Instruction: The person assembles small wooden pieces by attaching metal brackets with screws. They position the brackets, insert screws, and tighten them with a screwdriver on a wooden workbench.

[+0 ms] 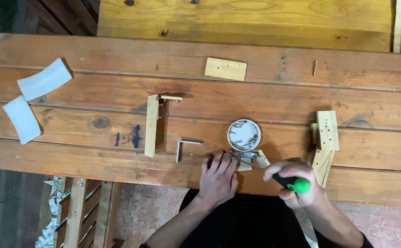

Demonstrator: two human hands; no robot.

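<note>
1. Left hand (218,177): spread flat, pinning a small wooden block (245,164) at the bench's (72,82) near edge; light, stiff, apt to slide.
2. Right hand (294,183): closed around a green-capped screwdriver (292,183), tip seemingly on the metal bracket (250,155).

We have a single view, from the head camera. It looks straight down on the wooden counter (255,64) from moderate height. The counter's near edge crosses the lower frame; its far edge lies near the top.

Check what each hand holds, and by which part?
Right hand grips a screwdriver by its black-and-green handle. Left hand presses flat on a small wooden piece, not gripping it.
</note>
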